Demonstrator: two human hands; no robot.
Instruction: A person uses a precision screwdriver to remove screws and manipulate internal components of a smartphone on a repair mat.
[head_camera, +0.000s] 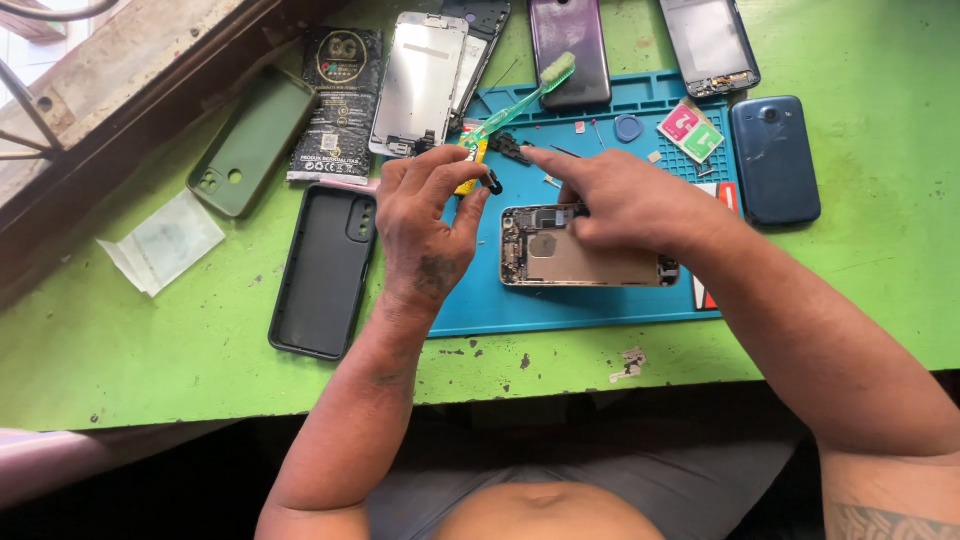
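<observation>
Head view: opened phone body (590, 258), gold-ish frame w/ back off & insides up, lies flat near the middle of the blue work mat (500, 310), long side along the mat's front edge, prob. so loose bits stay on the mat & not on the green desk (150, 360). Right hand (625, 200) rests on the phone's upper edge, fingers curled narrow & pressing down, index stretched out toward the mat's back left; looks like it pins the body steady. Left hand (430, 225) hovers just beside the phone's left end, thumb & index pinched on a small black part (493, 183), other fingers loosely bent; the part is held clear above the mat. Green toothbrush (520, 100) lies slanted across the mat's back-left corner, bristles up by a purple phone (570, 45), within easy reach. Blue pick (628, 127) & pink-green square packets (692, 130) sit near the mat's back edge. Off the mat, on the desk's left part: black case (322, 270) just beside the left wrist, green case (250, 145) farther back, black battery (340, 100), screen panel (420, 85) face down. Dark blue phone (775, 160) lies off the mat's right edge. Cannot tell what the small parts by the brush are.
</observation>
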